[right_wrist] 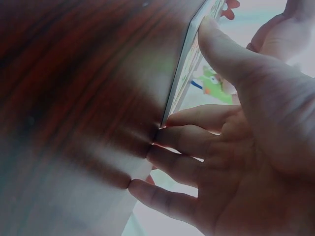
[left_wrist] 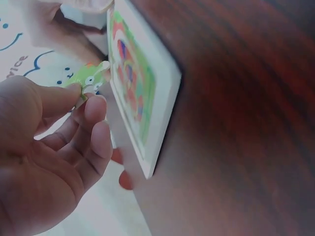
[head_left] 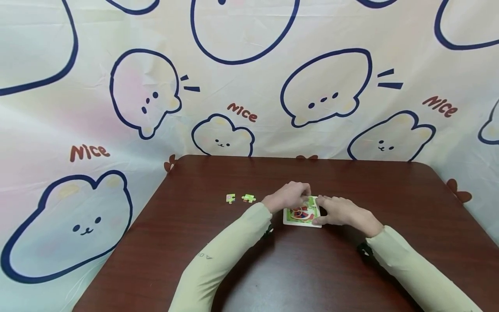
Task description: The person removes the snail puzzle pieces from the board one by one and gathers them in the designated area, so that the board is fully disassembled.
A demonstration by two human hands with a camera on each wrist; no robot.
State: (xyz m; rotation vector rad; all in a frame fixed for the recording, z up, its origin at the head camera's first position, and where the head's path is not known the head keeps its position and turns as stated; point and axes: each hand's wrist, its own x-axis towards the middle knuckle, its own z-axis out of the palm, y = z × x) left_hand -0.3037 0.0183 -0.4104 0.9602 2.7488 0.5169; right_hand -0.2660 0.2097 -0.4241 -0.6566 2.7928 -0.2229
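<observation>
A small jigsaw puzzle board [head_left: 294, 223] with a white rim and a colourful picture on green lies flat on the table. Over its far left part is my left hand [head_left: 289, 196], pinching a green puzzle piece [left_wrist: 84, 78] with printed eyes between thumb and fingertips. The left wrist view has this piece close over the board's picture. At the board's right side, my right hand [head_left: 343, 210] rests its thumb on the rim near the front corner. Its other fingers [right_wrist: 170, 194] reach out fairly straight, tips at the board's edge and the tabletop.
Two loose puzzle pieces, one with pink on it [head_left: 230, 198] and a green one [head_left: 248, 198], lie left of the board on the dark brown table [head_left: 156, 242]. A cartoon-printed cloth [head_left: 265, 86] hangs behind and beside the table.
</observation>
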